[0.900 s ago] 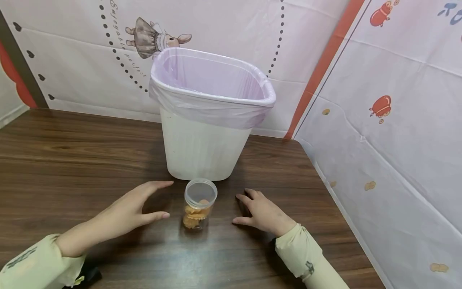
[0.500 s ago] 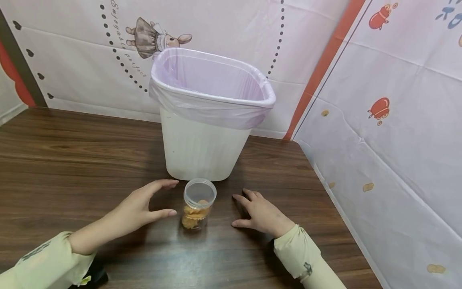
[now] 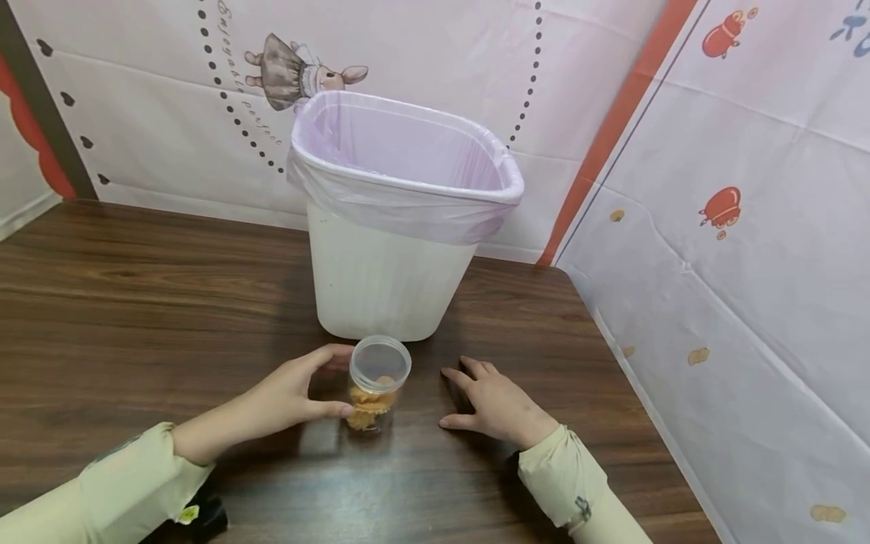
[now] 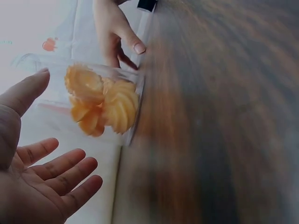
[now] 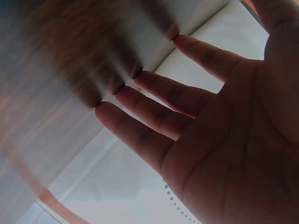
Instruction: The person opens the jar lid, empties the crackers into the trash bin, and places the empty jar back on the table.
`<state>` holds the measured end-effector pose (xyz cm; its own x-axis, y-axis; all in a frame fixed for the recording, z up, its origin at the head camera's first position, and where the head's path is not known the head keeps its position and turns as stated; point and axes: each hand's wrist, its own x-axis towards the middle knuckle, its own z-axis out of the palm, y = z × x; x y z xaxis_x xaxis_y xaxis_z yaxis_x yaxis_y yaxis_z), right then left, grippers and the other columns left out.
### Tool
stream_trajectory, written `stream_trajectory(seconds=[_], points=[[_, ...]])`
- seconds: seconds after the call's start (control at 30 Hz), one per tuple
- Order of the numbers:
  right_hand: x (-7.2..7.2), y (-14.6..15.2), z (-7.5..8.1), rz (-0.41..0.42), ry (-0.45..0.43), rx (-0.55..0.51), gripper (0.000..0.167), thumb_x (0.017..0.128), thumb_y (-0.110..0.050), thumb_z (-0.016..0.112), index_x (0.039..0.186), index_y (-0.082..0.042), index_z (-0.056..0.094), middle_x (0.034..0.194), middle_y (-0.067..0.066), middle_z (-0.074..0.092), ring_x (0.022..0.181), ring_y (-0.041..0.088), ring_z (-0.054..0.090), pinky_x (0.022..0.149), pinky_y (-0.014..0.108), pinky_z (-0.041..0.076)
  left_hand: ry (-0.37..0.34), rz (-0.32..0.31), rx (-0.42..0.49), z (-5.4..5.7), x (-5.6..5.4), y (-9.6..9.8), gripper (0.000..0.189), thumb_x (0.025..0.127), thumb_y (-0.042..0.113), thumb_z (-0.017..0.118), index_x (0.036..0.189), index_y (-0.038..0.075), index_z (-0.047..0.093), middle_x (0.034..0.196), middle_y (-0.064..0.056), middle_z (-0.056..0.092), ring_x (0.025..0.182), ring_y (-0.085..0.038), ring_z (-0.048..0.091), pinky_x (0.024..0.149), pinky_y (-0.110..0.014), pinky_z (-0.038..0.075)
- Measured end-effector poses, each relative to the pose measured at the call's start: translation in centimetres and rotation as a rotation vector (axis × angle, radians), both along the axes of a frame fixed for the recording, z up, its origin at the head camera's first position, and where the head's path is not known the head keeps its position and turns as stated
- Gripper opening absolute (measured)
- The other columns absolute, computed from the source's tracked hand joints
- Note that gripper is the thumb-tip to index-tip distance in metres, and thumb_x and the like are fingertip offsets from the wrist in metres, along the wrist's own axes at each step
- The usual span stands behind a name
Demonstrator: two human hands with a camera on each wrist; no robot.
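Note:
A clear plastic jar stands upright on the table, with several ridged, golden-yellow cookies in its lower part. My left hand is at the jar's left side, thumb in front and fingers behind, spread in a wide curve. From the left wrist view, the cookies show through the jar wall, and the thumb and fingers of the left hand are spread around the jar's near side. To the right of the jar, my right hand holds nothing; its fingertips rest on the table.
Right behind the jar stands a white trash bin, lined with a thin purple bag folded over its rim. Printed white cloth covers the back and right side of the dark wood table.
My left hand has moved right, from well short of the jar to its side. The right hand has stayed nearly still, and the jar stands where it was.

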<state>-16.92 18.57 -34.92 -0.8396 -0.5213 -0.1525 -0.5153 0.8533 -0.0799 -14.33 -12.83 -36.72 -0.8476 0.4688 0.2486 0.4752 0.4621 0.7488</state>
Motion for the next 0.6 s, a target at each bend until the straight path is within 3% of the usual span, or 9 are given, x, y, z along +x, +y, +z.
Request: stream_trajectory(seconds=[0.23,0.4,0.6], points=[[-0.1,0.1,-0.2,0.016,0.019,0.005,0.076,0.084,-0.058,0.064,0.143,-0.015,0.045,0.147,0.023,0.040,0.135,0.038,0.041,0.104,0.048,0.042,-0.125,-0.089,0.043,-0.8,-1.0,0.7,0.074,0.078,0.039,0.078,0.136,0.007,0.045,0.127,-0.008,0.060,0.114,-0.026,0.059,0.093,-0.030,0.049],[-0.1,0.1,-0.2,0.023,0.030,0.009,0.075,0.084,-0.058,0.064,0.143,-0.015,0.046,0.147,0.023,0.041,0.134,0.038,0.042,0.104,0.048,0.042,-0.149,-0.137,0.088,-1.4,-1.5,0.8,0.076,0.079,0.035,0.078,0.140,0.007,0.042,0.130,-0.009,0.057,0.115,-0.026,0.059,0.095,-0.027,0.048],[-0.2,0.2,-0.2,0.019,0.023,0.007,0.075,0.084,-0.058,0.064,0.143,-0.016,0.045,0.147,0.022,0.040,0.134,0.039,0.041,0.103,0.049,0.043,-0.155,-0.133,0.064,-1.6,-1.5,1.0,0.077,0.077,0.039,0.079,0.140,0.014,0.043,0.128,-0.002,0.060,0.115,-0.022,0.059,0.097,-0.034,0.047]])
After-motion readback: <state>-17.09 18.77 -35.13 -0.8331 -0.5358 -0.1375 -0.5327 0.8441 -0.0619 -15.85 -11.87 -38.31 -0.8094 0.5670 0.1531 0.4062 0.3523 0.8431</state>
